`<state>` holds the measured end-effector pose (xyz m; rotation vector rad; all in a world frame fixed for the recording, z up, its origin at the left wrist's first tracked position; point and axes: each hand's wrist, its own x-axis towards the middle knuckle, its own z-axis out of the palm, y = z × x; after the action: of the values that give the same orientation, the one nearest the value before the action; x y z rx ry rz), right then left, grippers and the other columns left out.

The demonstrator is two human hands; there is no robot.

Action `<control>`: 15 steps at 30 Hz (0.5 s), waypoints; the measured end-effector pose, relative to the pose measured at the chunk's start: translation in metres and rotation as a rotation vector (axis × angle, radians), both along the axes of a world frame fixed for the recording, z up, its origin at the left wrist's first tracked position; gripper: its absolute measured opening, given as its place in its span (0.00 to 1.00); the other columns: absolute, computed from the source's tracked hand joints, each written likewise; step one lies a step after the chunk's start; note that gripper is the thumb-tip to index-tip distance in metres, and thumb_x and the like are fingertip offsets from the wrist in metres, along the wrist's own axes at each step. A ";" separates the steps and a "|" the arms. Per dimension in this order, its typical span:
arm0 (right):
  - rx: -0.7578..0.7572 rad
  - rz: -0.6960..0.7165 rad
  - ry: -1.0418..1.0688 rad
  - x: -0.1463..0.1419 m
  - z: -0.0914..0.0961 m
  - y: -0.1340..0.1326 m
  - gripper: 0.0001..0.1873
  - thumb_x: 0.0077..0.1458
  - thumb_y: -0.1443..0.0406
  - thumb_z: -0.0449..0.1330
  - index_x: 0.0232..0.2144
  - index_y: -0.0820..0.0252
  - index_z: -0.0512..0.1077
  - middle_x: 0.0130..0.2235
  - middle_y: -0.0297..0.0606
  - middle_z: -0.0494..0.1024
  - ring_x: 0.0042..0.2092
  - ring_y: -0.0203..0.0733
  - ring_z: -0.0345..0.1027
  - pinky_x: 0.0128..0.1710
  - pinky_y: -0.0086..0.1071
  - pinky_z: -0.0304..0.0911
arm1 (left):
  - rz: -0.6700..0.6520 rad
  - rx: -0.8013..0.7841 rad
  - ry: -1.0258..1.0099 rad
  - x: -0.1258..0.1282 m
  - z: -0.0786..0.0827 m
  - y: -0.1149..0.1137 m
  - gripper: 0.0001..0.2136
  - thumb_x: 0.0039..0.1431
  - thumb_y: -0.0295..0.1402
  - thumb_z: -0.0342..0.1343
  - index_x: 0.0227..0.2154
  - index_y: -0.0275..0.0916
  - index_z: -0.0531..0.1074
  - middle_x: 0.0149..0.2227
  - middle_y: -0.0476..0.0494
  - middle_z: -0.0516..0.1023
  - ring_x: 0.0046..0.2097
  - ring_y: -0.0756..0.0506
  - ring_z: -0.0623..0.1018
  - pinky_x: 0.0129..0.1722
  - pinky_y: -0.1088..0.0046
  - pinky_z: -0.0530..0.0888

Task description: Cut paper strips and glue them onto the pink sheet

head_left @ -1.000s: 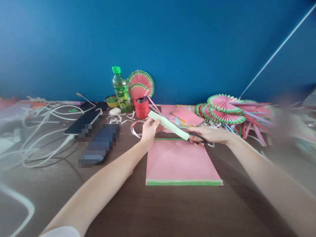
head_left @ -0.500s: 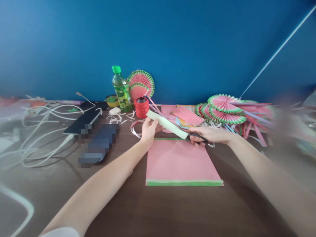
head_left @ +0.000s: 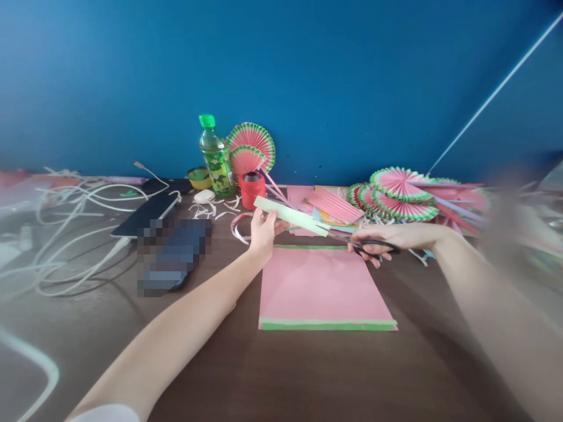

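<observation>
My left hand (head_left: 264, 230) pinches a pale green paper strip (head_left: 290, 215) near its left end, holding it above the table. A lengthwise slit shows at the strip's right end, splitting it in two there. My right hand (head_left: 382, 239) is closed on the black handles of a pair of scissors (head_left: 368, 247), whose blades point left at the slit end. Below both hands lies a pink paper sheet (head_left: 321, 287) with green bands along its near and far edges.
Behind stand a green-capped bottle (head_left: 216, 167), a red container (head_left: 252, 190) and folded paper fans (head_left: 251, 146). More fans (head_left: 402, 193) are heaped at the right. A phone (head_left: 178, 255), a dark power bank (head_left: 147, 214) and white cables (head_left: 79, 228) occupy the left.
My right hand has moved right with the scissors, drawing the blades back from the strip's end, where a slit now shows. My left hand has shifted slightly left with the strip.
</observation>
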<state>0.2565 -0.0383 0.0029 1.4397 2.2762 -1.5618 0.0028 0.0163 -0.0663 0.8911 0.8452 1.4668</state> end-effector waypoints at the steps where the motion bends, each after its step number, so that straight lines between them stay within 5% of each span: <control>1: 0.002 0.002 0.003 -0.001 -0.001 0.000 0.21 0.52 0.51 0.52 0.41 0.60 0.65 0.32 0.38 0.67 0.29 0.35 0.64 0.23 0.26 0.55 | -0.002 -0.004 -0.001 0.000 0.001 0.000 0.06 0.50 0.26 0.50 0.33 0.38 0.61 0.24 0.53 0.69 0.22 0.53 0.74 0.32 0.68 0.76; 15: 0.029 -0.056 0.089 -0.011 -0.013 0.002 0.22 0.51 0.51 0.53 0.39 0.62 0.65 0.22 0.30 0.60 0.24 0.32 0.58 0.25 0.28 0.56 | -0.011 -0.001 -0.014 0.000 0.003 -0.002 0.06 0.50 0.26 0.50 0.33 0.38 0.61 0.27 0.52 0.70 0.24 0.52 0.75 0.33 0.66 0.76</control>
<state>0.2451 -0.0363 -0.0098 1.4817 2.3365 -1.6475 0.0027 0.0143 -0.0637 0.8825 0.8297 1.4609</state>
